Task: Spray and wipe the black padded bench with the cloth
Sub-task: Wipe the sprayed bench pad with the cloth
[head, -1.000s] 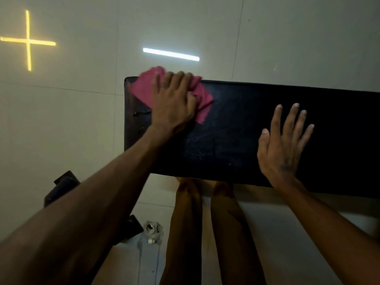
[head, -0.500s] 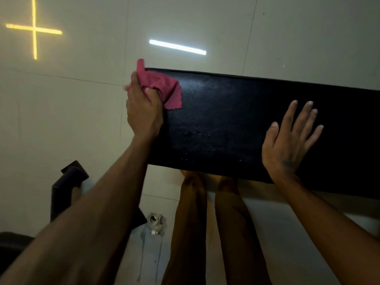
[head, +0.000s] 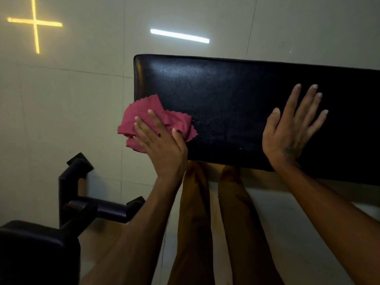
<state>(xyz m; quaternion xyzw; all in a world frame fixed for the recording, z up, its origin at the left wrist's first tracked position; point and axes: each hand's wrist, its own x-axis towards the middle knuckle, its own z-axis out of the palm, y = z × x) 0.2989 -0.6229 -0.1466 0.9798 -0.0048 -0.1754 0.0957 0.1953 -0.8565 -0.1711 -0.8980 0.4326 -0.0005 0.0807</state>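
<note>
Head view, the only one supplied. The bench [head: 257, 103], a black padded slab, runs from centre frame out past the right border; its left end and both long edges are visible. The cloth [head: 162, 120], red and bunched, lies at the near left corner of the pad, at about 8 o'clock from the pad's centre, with part of it hanging over the left end. The left hand [head: 162, 145] presses on it with fingers extended rather than wrapped, a flat hold suited to dragging fabric across the surface; nothing is clenched. The right hand [head: 287, 132] lies flat on the pad at about 4 o'clock from centre, fingers spread and grasping nothing, judged to be steadying the bench or bracing the body while the other arm works. Fine droplets [head: 216, 122] glint just right of the cloth, so that strip is probably unwiped, though the dim light makes this uncertain. No sprayer is in view. Open pad lies between the hands and toward 12 o'clock, giving room for strokes rightward and away. Past the left end is bare floor [head: 72, 110]; dark equipment [head: 82, 202] stands at 7 o'clock, well apart from the cloth. The person's legs [head: 213, 223] stand at the near edge.
</note>
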